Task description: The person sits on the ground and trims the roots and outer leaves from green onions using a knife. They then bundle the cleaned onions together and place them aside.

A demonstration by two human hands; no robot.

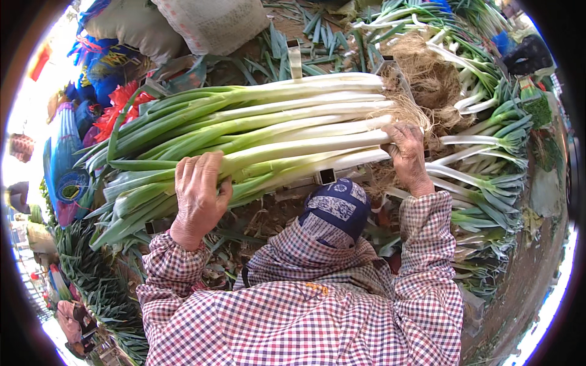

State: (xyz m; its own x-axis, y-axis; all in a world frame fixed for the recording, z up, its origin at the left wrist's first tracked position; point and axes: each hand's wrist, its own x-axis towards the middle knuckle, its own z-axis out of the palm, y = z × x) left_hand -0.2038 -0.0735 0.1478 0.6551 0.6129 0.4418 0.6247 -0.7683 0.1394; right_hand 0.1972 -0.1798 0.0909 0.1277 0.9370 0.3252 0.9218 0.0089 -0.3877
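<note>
A row of long green onions (293, 123) lies crosswise before me, white stems to the right and green leaves to the left. My left hand (200, 199) is closed around the near onions where the stems turn green, its thumb tucked on the near side. With its fingers bent over the stem, my right hand (406, 153) grips the white end of a near onion beside the roots. Pale, stringy roots (414, 110) fan out just past that hand. The onions rest on a metal frame with square-tube ends (327, 176), mostly hidden under them.
More green onions (485, 183) are heaped along the right. Woven sacks (213, 23) stand at the far side, near cut leaf pieces (325, 36) on the ground. Red plastic strips (121, 107) and blue netting (68, 164) lie left. My knee, in a patterned cover (339, 210), is close below the frame.
</note>
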